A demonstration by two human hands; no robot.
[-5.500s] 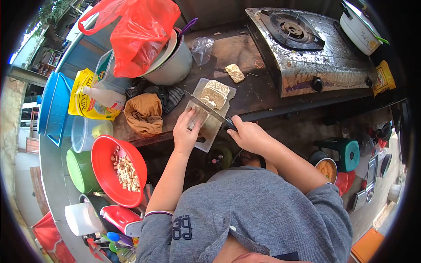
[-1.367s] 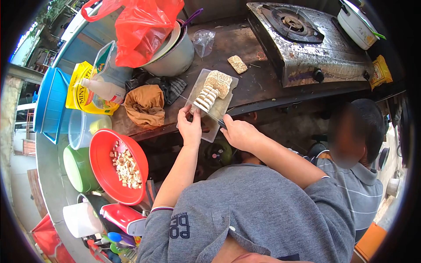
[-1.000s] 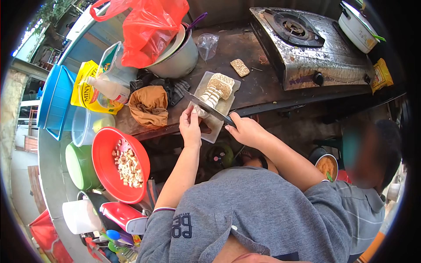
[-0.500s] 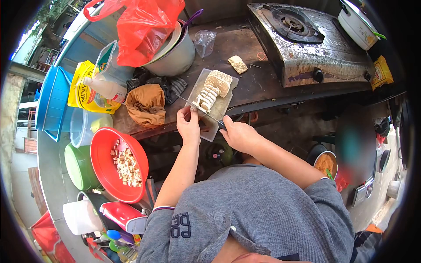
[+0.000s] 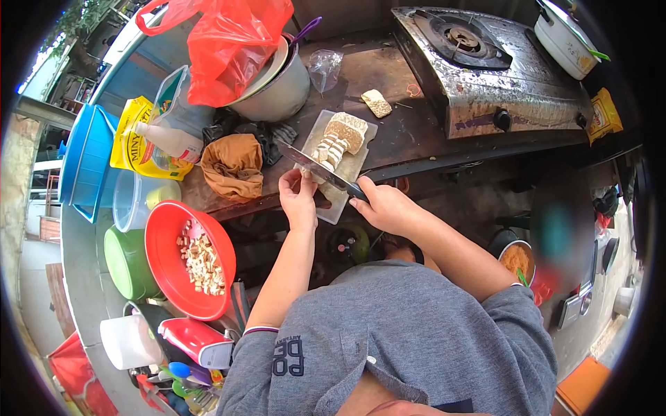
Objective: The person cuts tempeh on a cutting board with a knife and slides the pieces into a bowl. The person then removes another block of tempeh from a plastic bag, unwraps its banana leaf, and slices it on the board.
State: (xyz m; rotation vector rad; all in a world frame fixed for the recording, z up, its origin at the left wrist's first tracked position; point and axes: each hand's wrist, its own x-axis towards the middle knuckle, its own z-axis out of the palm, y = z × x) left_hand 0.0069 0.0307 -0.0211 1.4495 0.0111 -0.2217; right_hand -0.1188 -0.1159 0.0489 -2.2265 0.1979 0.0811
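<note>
My right hand (image 5: 383, 208) grips the black handle of a kitchen knife (image 5: 316, 166), its blade pointing left across the near end of a cutting board (image 5: 355, 166). On the board lies a block of tempeh (image 5: 347, 130), whose nearer part is cut into several pale slices. My left hand (image 5: 298, 197) is closed at the board's near left corner, thumb and fingertips pinched at the near end of the tempeh, just below the blade. The fingers partly hide what they pinch. Another piece of tempeh (image 5: 376, 103) rests on the table beyond the board.
A red basin (image 5: 156, 236) with small cut pieces stands at the left, near a green tub (image 5: 125, 263). A brown cloth (image 5: 232, 166) lies left of the board. Behind are a pot (image 5: 281, 93) under a red plastic bag (image 5: 236, 41) and a gas stove (image 5: 513, 90).
The knife has shifted slightly and its blade has turned, showing more of its flat side. My left hand stays in nearly the same place at the tempeh.
</note>
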